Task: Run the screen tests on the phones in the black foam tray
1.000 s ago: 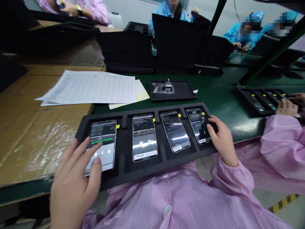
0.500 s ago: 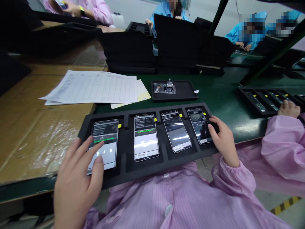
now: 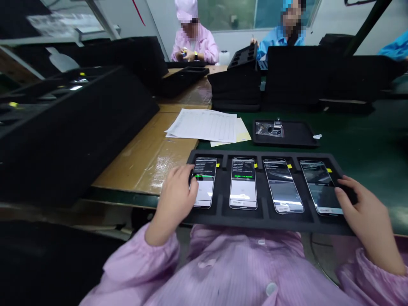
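Phones [image 3: 243, 187], four in all, lie screen up in separate compartments of the long black tray [image 3: 270, 223] at the front edge of your green worktop [image 3: 350, 148]. Your left hand [image 3: 176, 193] is at the tray's left end, its bent fingers [image 3: 184, 171] beside the leftmost phone [image 3: 206, 189] and its thumb apart from them, partly over that phone's edge. Your right hand [image 3: 368, 208] is at the right end, thumb and forefinger spread narrowly beside the rightmost phone [image 3: 320, 189]. You cannot tell whether either set of fingers grips the tray. Green text shows on the two left screens. Beyond the tray you have printed sheets [image 3: 204, 125] and a smaller black tray [image 3: 298, 135] carrying a metal device [image 3: 278, 125] and a clear bag [image 3: 263, 128].
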The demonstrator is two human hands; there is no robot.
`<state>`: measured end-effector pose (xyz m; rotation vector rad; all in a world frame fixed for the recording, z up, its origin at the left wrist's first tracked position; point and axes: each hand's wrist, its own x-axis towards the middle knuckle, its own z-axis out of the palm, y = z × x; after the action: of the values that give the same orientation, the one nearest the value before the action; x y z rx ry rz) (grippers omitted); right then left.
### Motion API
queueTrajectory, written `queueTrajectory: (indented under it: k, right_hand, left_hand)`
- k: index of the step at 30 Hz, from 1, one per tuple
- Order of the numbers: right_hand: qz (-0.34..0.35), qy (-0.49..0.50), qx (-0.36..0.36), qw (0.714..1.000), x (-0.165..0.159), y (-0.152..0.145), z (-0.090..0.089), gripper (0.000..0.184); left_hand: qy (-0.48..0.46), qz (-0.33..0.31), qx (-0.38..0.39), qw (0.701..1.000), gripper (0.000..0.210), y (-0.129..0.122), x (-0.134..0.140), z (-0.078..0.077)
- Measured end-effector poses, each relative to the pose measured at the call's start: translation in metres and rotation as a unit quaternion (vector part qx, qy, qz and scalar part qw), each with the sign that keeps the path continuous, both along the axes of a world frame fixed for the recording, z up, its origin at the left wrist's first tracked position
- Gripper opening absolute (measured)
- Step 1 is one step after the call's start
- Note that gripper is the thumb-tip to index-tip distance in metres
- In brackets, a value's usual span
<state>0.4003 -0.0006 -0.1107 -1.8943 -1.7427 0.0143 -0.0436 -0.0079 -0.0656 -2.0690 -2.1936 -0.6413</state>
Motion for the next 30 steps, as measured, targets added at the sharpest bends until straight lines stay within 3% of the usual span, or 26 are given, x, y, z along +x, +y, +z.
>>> queueTrajectory:
  k: [4,8,16,20,24,28,30]
  right_hand:
    - [0.000,-0.004,0.013,1.000,-0.003,0.002,-0.001,0.042]
    - [-0.004,0.007,0.017,1.000,-0.003,0.004,-0.006,0.045]
    - [0.028,0.001,0.040,0.999,-0.004,0.006,-0.007,0.044]
    - [0.020,0.007,0.044,0.999,-0.007,0.006,-0.007,0.046]
    - [0.012,0.007,0.040,0.999,-0.007,0.006,-0.007,0.046]
    - [0.007,0.029,0.039,0.999,-0.007,0.005,-0.004,0.044]
    - [0.002,0.034,0.076,0.997,-0.017,-0.001,0.003,0.042]
  left_hand:
    - [0.060,-0.081,-0.050,0.994,0.046,0.047,-0.021,0.009]
    - [0.066,-0.087,-0.056,0.992,0.050,0.075,-0.021,-0.001]
    - [0.030,-0.081,-0.047,0.995,0.062,0.067,-0.018,-0.007]
    - [-0.121,-0.085,-0.018,0.989,0.058,0.068,-0.023,-0.002]
    - [-0.268,-0.095,-0.021,0.959,0.084,0.054,-0.032,0.004]
    - [-0.458,-0.191,-0.189,0.848,0.077,0.019,-0.041,0.007]
    - [-0.496,-0.188,-0.218,0.819,0.071,0.004,-0.038,0.011]
